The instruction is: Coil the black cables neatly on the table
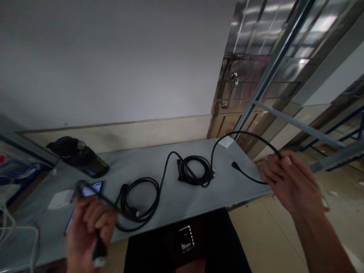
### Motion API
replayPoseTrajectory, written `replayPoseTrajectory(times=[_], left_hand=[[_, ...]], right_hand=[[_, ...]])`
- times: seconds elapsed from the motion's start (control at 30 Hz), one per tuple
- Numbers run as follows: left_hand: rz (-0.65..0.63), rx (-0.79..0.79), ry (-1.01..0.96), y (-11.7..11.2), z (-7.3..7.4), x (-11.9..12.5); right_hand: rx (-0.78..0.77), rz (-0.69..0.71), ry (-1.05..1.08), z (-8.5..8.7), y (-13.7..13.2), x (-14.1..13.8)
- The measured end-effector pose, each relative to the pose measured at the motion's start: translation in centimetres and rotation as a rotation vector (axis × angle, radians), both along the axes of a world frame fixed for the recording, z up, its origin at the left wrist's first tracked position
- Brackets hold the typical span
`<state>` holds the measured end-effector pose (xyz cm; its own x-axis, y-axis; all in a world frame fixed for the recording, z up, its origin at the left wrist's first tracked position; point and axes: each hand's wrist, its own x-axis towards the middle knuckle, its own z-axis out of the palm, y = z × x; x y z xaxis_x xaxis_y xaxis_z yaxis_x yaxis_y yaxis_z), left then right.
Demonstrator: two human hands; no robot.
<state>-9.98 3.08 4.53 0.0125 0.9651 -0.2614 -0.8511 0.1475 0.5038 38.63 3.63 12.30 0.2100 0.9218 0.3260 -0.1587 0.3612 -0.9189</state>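
Note:
My right hand (294,182) is closed on a black cable (244,132), raised past the table's right end. From that fist the cable arcs back to the table, and a short length ends in a black plug (236,165) lying near the table's right side. My left hand (92,218), blurred, is closed on another cable part at lower left. A plug with a light tip (99,258) hangs below its fingers, and a dark end sticks out above. Between the hands lie two loose coils, a left coil (142,201) and a smaller middle coil (196,170).
A black bottle-like object (81,157) lies at the table's back left, near a phone with a lit screen (95,188) and a white piece (61,200). White cords (35,235) hang at far left. Another lit screen (187,239) is over my lap. A metal frame post (273,72) stands right.

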Motion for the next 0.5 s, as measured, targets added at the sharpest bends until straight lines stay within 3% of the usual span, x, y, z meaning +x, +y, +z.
replayPoseTrajectory(times=[0.07, 0.17, 0.27, 0.4, 0.5], left_hand=[[0.003, -0.112, -0.129, 0.5, -2.1, 3.8], [-0.355, -0.382, -0.211, -0.1, -3.9, 10.5], [-0.534, -0.390, -0.142, -0.9, -4.1, 14.9], [-0.548, -0.345, -0.018, -0.2, -4.2, 15.8], [-0.521, -0.354, 0.005, 0.9, -4.2, 14.4]], right_hand=[[0.117, 0.099, -0.075, -0.4, 0.3, -3.7], [0.182, 0.245, -0.255, -1.2, 0.6, -8.3], [0.251, 0.352, -0.545, -1.6, 0.8, -11.1], [0.396, 0.447, -0.905, -2.1, 0.5, -12.6], [0.396, 0.490, -0.954, -2.3, -0.2, -12.5]])
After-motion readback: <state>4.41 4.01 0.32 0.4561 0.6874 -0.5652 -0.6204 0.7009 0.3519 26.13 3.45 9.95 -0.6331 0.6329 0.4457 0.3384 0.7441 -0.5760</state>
